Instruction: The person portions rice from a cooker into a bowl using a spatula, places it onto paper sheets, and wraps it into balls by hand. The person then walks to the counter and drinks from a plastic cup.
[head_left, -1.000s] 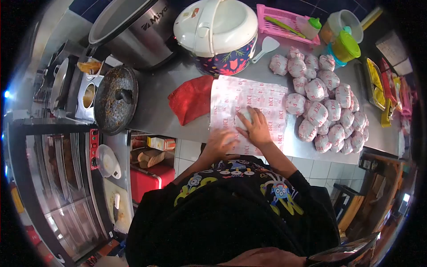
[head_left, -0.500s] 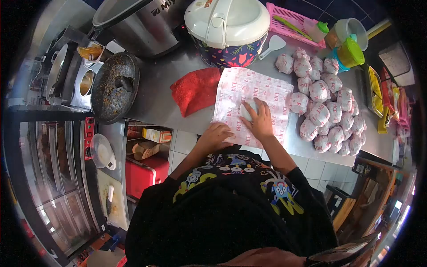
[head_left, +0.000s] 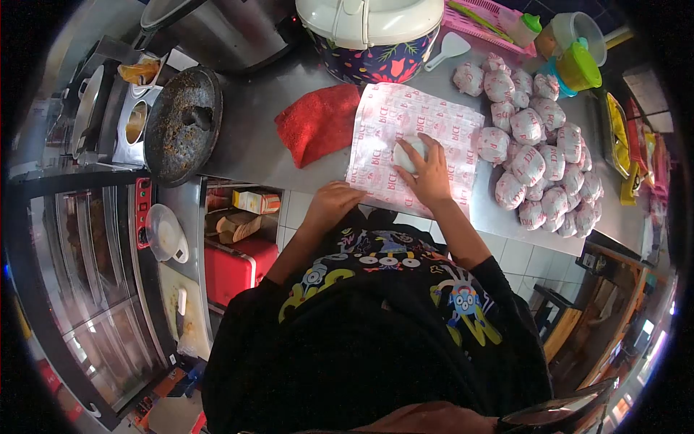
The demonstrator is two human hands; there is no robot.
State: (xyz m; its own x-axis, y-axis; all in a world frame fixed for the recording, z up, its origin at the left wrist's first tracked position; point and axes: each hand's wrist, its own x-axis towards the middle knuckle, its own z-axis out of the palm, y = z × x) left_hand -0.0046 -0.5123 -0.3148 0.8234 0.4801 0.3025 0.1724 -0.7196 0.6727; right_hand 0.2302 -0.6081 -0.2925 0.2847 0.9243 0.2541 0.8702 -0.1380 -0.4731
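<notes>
A stack of white wrapping paper (head_left: 390, 108), printed with red "RICE" lettering, lies on the metal counter in front of me. Near its middle, my right hand (head_left: 431, 181) curls its fingers over a white rounded thing (head_left: 405, 158). Whether that is a bare rice ball or a small bowl cannot be made out. My left hand (head_left: 332, 207) is at the front left corner of the paper, fingertips pinched together on its edge. Right of the paper, several wrapped rice balls (head_left: 528, 166) are heaped in the same printed paper.
A red cloth (head_left: 316, 124) lies left of the paper. Behind stand a flowered rice container (head_left: 376, 61), a white rice paddle (head_left: 448, 50) and a pink basket (head_left: 477, 25). A stone mortar (head_left: 181, 126) sits at the left, and green-lidded tubs (head_left: 580, 65) at the back right.
The view has shifted a little, so the counter sits higher in it. My left hand has drawn back from the paper's surface to its front left edge. My right hand stays on the white thing.
</notes>
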